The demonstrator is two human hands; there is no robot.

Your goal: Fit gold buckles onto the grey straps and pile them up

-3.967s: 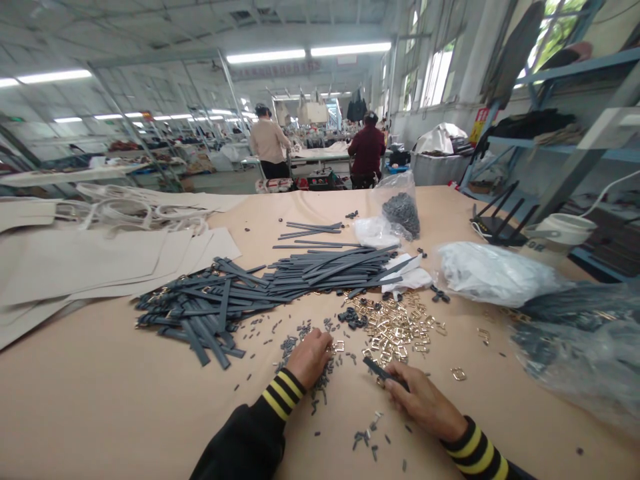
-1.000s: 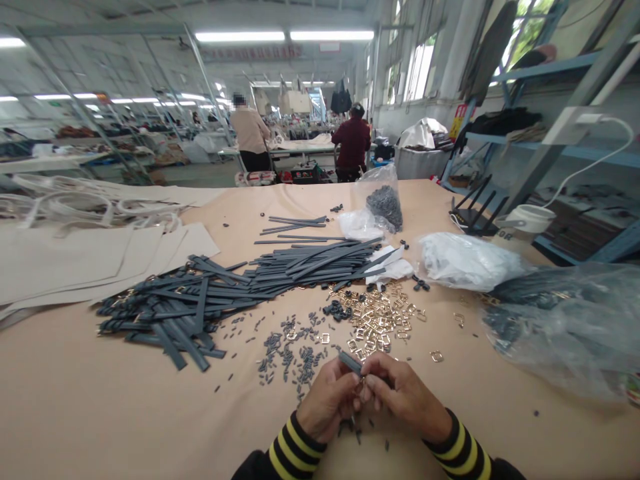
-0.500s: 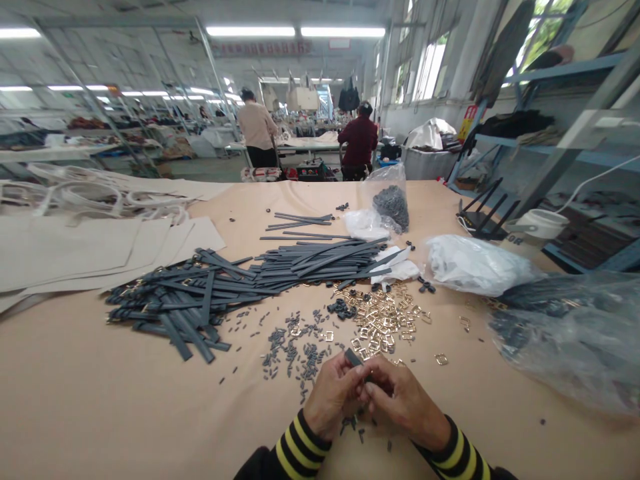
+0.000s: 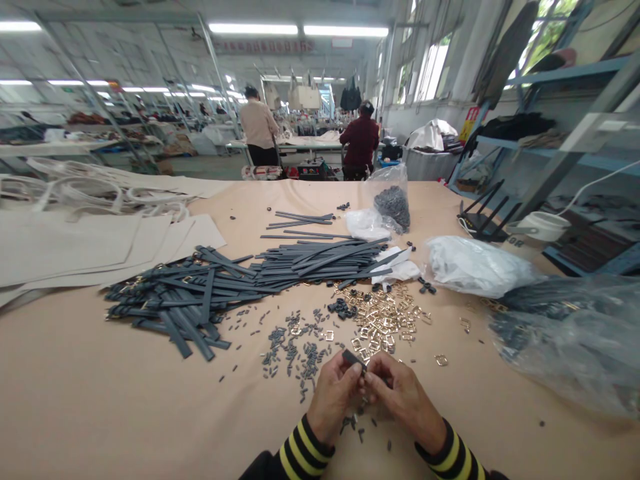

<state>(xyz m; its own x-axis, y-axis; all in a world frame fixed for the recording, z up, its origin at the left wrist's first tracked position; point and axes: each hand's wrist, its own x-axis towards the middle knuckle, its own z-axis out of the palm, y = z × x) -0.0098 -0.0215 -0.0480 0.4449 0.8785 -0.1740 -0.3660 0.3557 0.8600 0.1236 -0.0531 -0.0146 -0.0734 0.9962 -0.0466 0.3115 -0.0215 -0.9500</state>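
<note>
My left hand [image 4: 331, 393] is closed around a dark grey strap [image 4: 352, 359], whose flat end sticks up past the fingers. Close against it, my right hand [image 4: 403, 395] pinches at the strap's near part; the fingers hide whatever else is between them. Gold buckles [image 4: 385, 317] lie heaped just beyond the hands. To their left, small dark grey pieces [image 4: 310, 360] are scattered, and a few more lie beneath my wrists. Black loops [image 4: 343, 308] sit at the left of the buckle heap.
Dark straps [image 4: 320, 261] lie in a long pile, with buckled straps [image 4: 175, 303] at its left. Beige panels [image 4: 90, 247] cover the left side. Plastic bags [image 4: 477, 265] and a router [image 4: 485, 220] stand on the right. Two people [image 4: 259, 127] work farther off.
My right hand's fingers have drawn back slightly to the right along the strap, uncovering more of its end. Both hands stay together in the same place.
</note>
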